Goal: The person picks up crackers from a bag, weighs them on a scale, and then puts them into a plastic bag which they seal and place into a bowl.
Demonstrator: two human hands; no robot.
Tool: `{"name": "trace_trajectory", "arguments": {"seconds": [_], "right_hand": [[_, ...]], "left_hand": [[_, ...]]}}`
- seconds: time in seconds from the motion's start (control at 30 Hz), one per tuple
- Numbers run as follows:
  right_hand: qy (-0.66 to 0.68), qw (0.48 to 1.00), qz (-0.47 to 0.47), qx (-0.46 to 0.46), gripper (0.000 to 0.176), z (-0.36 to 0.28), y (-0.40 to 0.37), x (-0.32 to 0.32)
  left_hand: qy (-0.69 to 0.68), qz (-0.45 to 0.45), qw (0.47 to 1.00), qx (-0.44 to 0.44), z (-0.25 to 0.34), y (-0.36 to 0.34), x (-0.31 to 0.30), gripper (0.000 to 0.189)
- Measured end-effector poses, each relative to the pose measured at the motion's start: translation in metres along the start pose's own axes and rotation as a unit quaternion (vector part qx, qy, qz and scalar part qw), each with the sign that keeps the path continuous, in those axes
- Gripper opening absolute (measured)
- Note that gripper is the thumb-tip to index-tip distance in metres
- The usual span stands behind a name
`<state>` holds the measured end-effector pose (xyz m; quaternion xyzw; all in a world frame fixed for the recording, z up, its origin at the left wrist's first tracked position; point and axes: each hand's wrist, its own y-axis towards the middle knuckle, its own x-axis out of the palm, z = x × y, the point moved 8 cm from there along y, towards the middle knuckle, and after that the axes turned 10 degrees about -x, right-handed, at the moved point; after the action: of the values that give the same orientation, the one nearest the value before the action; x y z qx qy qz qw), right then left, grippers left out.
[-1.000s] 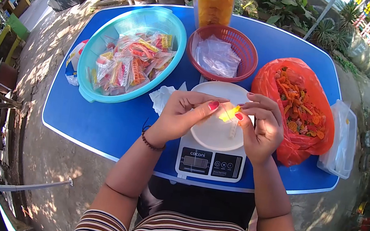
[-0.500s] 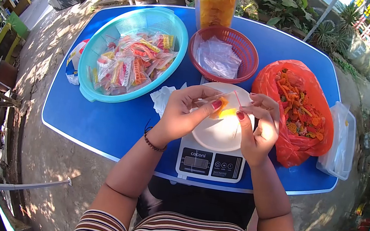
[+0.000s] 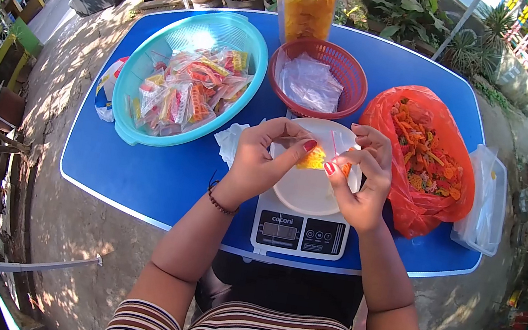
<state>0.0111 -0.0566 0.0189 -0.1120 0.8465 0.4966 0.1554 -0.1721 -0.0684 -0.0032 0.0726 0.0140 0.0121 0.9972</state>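
My left hand (image 3: 264,158) is closed, thumb and fingers pinching a small clear plastic bag (image 3: 311,158) with yellow and orange snack pieces inside. A red line runs along the bag's right end. At that end, my right hand (image 3: 365,179) is closed with an orange snack piece (image 3: 346,169) between thumb and fingers, fingertips right at the bag's mouth. Below both hands, a white round plate (image 3: 307,199) rests on a kitchen scale (image 3: 300,235) whose display faces me.
On the blue table (image 3: 158,176) stand a turquoise basket (image 3: 125,122) of filled packets, a red basket (image 3: 353,82) of clear bags and a tall tub (image 3: 305,16) of yellow chips. A red plastic bag (image 3: 418,214) holds orange snacks beside a clear container (image 3: 489,201).
My right hand has shifted slightly, and an orange piece now shows between its fingers. The small bag has turned a little, showing more of its yellow contents.
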Motion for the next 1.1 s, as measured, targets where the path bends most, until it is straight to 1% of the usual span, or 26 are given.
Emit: {"name": "trace_trajectory", "arguments": {"seconds": [0.07,0.13,0.17,0.23,0.33,0.37,0.43,0.47,0.57,0.63,0.67,0.7,0.73,0.8,0.83,0.93,1.03,1.1], "right_hand": [[0.002,1.000,0.004,0.003,0.024,-0.002,0.001,-0.002],[0.010,1.000,-0.016,0.005,0.020,-0.007,0.005,0.002],[0.015,1.000,-0.027,0.007,0.019,-0.009,0.006,0.005],[0.002,1.000,-0.016,0.000,0.016,-0.005,0.003,0.003],[-0.029,0.999,-0.019,0.003,0.013,-0.003,0.001,0.002],[-0.043,0.999,-0.022,0.007,0.012,-0.003,0.001,0.001],[-0.063,0.997,-0.033,-0.024,0.012,-0.004,0.000,0.001],[-0.073,0.996,-0.038,-0.039,0.012,-0.005,0.001,0.002],[0.001,0.998,0.070,-0.007,0.023,-0.005,0.009,-0.010],[-0.068,0.992,0.036,0.101,0.026,0.010,0.001,-0.017],[-0.102,0.983,0.018,0.154,0.028,0.018,-0.003,-0.020],[-0.186,0.972,-0.024,0.145,0.030,0.017,0.003,-0.016],[-0.221,0.967,-0.046,0.115,0.031,0.016,0.003,-0.012],[-0.293,0.950,-0.088,0.058,0.035,0.016,-0.003,-0.002],[-0.287,0.953,-0.084,0.046,0.038,0.014,-0.004,0.000],[-0.263,0.959,-0.088,0.064,0.037,0.014,-0.006,0.006],[-0.254,0.959,-0.100,0.074,0.039,0.008,-0.003,0.010],[-0.248,0.960,-0.101,0.076,0.039,0.004,-0.001,0.011]], "left_hand": [[0.019,-0.011,1.000,-0.003,0.001,-0.001,0.002,0.022],[0.044,-0.031,0.999,0.002,0.001,-0.002,0.003,0.022],[0.043,-0.027,0.999,0.008,0.001,-0.002,0.001,0.022],[0.040,-0.018,0.999,0.018,0.000,-0.001,0.000,0.022],[-0.014,-0.003,1.000,0.026,0.002,-0.003,-0.002,0.020],[-0.015,-0.030,0.999,0.020,0.002,-0.002,0.001,0.019],[-0.015,-0.083,0.996,0.009,0.002,-0.002,0.004,0.017],[-0.014,-0.070,0.997,0.003,0.001,-0.001,0.004,0.017],[-0.010,-0.024,1.000,-0.010,-0.002,0.000,0.004,0.018],[-0.003,0.017,1.000,-0.006,-0.002,0.001,-0.001,0.022],[-0.024,0.019,0.999,-0.015,-0.004,0.002,-0.003,0.024],[-0.045,0.020,0.998,-0.025,-0.005,0.002,-0.005,0.026],[-0.066,0.020,0.997,-0.036,-0.006,0.003,-0.007,0.028],[-0.072,0.036,0.996,-0.028,-0.004,0.002,-0.008,0.026],[-0.075,0.041,0.996,-0.025,-0.004,0.002,-0.007,0.025],[-0.087,0.016,0.995,-0.056,-0.007,0.005,-0.004,0.029],[-0.139,-0.035,0.990,-0.016,-0.016,0.008,-0.003,0.028],[-0.174,-0.029,0.984,-0.010,-0.017,0.008,-0.003,0.027]]}}
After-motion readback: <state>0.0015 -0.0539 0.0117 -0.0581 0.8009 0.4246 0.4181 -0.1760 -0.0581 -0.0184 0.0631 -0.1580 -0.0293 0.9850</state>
